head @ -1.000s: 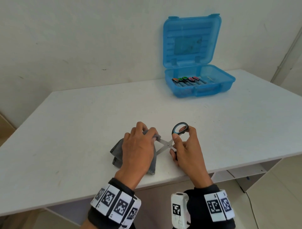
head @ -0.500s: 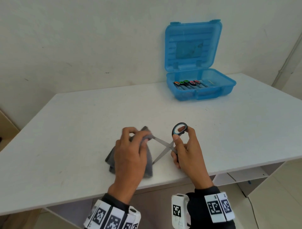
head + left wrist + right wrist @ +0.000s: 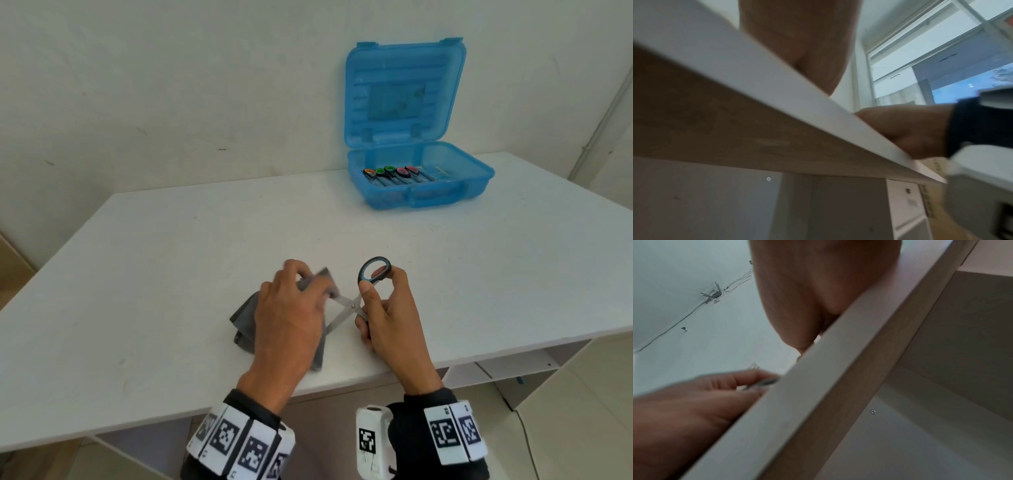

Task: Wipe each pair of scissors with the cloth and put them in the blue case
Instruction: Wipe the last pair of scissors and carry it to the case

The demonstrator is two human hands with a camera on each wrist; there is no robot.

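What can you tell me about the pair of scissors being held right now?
The scissors have shiny metal blades and black handle loops with a light blue inner rim. They are spread open in an X near the front edge of the white table. The right hand holds the handles; the left hand pinches the grey cloth round the farther blade.

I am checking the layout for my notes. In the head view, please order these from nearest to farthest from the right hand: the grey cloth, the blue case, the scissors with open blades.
1. Scissors with open blades: held in the right hand itself.
2. Grey cloth: just left, under the left hand, near the table's front edge.
3. Blue case: far back right, lid open.
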